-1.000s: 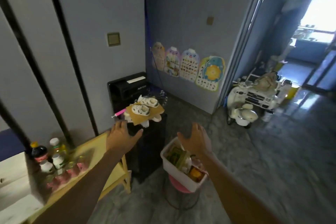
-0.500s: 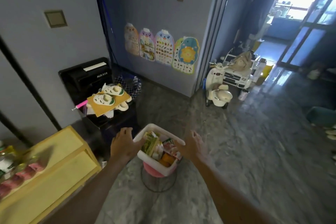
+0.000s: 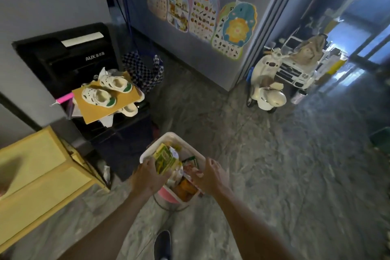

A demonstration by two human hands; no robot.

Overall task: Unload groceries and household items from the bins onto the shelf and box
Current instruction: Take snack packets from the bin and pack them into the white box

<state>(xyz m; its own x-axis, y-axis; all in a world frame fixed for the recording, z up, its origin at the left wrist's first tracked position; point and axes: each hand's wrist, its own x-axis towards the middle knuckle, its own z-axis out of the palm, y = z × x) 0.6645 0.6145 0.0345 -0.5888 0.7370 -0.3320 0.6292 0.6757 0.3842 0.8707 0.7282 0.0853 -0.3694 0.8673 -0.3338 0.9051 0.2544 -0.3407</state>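
Note:
A white bin (image 3: pixel 170 136) full of groceries sits on a pink stool (image 3: pixel 167 196) on the floor just in front of me. My left hand (image 3: pixel 146 178) is at the bin's left side, fingers curled around a yellow-green packet (image 3: pixel 165 156) that sticks up out of it. My right hand (image 3: pixel 212 177) is at the bin's right side, its fingers closed on a red-and-white packet (image 3: pixel 191 170). Orange items (image 3: pixel 185 189) lie lower in the bin. The yellow shelf (image 3: pixel 33 177) stands to the left.
A black AUX appliance (image 3: pixel 63 55) stands against the wall, with white children's shoes (image 3: pixel 99 96) on cardboard in front of it. A toy scooter (image 3: pixel 266 91) and toy car (image 3: pixel 295 72) stand at the right by the doorway. My shoe (image 3: pixel 162 244) is below the bin.
The view has turned right and down, away from the shelf. Both hands dropped from above the bin onto it and closed on packets inside.

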